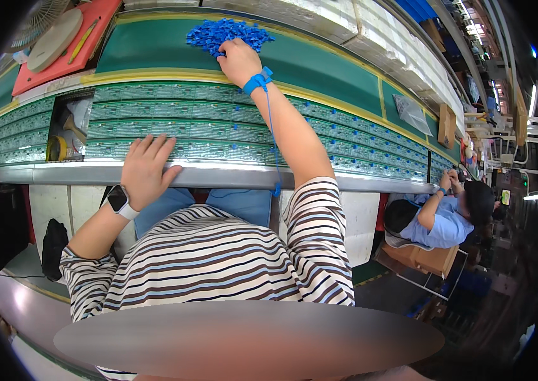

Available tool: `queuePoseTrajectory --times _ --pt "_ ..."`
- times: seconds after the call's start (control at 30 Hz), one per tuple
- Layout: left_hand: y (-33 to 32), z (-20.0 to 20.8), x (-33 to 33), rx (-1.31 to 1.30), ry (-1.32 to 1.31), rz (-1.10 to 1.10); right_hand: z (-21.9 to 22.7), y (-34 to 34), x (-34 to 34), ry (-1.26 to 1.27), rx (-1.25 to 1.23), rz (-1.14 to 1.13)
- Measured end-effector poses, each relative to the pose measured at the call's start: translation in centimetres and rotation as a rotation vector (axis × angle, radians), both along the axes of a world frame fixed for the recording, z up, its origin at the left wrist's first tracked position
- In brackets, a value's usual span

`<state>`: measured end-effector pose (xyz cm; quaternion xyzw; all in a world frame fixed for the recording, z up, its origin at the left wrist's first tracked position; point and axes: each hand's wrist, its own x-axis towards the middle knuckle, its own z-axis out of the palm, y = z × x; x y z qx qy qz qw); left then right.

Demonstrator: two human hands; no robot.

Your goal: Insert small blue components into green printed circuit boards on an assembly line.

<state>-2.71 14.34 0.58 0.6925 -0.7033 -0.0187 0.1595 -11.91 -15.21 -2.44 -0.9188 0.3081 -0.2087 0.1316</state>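
A heap of small blue plastic components (pixel 211 35) lies on the green mat at the far side of the bench. My right hand (pixel 241 62) reaches into its near edge, fingers curled and thumb drawn in; whatever is between the fingertips is hidden. Around that wrist sits a blue wrist strap (pixel 257 81) with a thin cord hanging down. My left hand (pixel 146 168) rests flat, fingers spread, on the front rows of green circuit boards (pixel 173 110) and the bench's near edge. Several boards to the right carry blue components.
A gap between boards holds a yellow tape roll (pixel 56 148) and a brush (pixel 73 127). Far left are a red board (pixel 100 32), a round pale disc (pixel 54 39) and a fan (pixel 37 22). A co-worker in a blue shirt (pixel 443 222) sits at right. A clear plastic bag (pixel 412 113) lies on the mat.
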Motion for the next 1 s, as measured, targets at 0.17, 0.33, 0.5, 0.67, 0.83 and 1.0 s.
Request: queuePoseTrajectory --times 0.17,0.33,0.5,0.67,0.83,1.0 --pt "-0.3 0.5 1.2 0.005 0.049 -0.117 0.2 1.2 1.8 -0.01 0.008 0.017" --pt "-2.6 1.3 2.9 0.123 0.12 -0.152 0.1 0.8 1.8 -0.137 0.109 0.031" --pt "-13.7 0.0 6.2 0.035 0.058 -0.058 0.5 0.6 0.0 -0.188 0.188 -0.008" --pt "-20.9 -3.5 8.6 -0.118 0.063 0.072 1.7 3.1 -1.1 -0.163 0.185 0.061" --pt "-21.9 -4.9 8.4 -0.139 0.085 0.092 1.7 5.4 -3.6 -0.088 0.27 0.098" --pt "-19.1 -2.4 7.4 -0.081 0.382 0.106 0.6 5.8 -3.4 -0.024 0.189 0.15"
